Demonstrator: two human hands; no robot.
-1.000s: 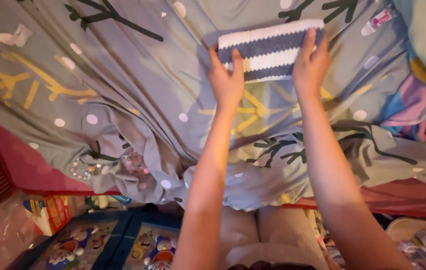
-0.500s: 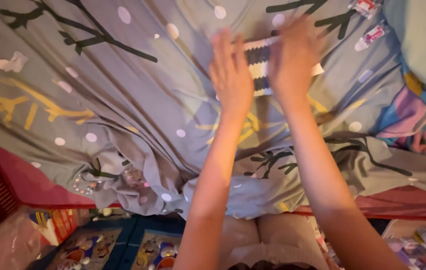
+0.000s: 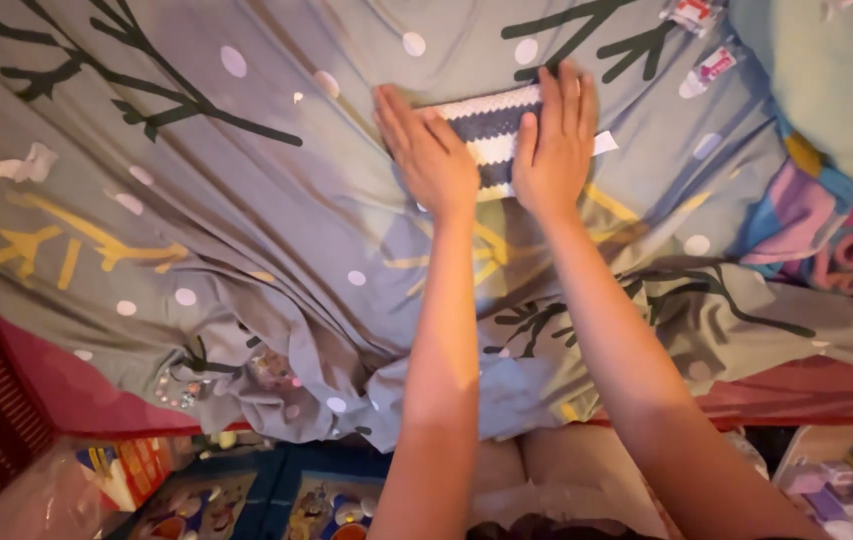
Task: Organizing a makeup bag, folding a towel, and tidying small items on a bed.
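Both hands lie flat, fingers straight and open, pressing a folded towel (image 3: 486, 135) onto the bed sheet (image 3: 246, 200). The left hand (image 3: 428, 150) covers the towel's left end; the right hand (image 3: 553, 145) covers its right end, so neither grip closes on anything. The towel has white and dark grey stripes, and a small white label (image 3: 604, 143) sticks out just right of the right hand. The sheet is grey with white dots and dark and yellow branch shapes. Beyond the right hand, up and to the right, lie 2 small white packets (image 3: 704, 68) with red print. Far left of the left hand sits a crumpled white scrap (image 3: 14, 167).
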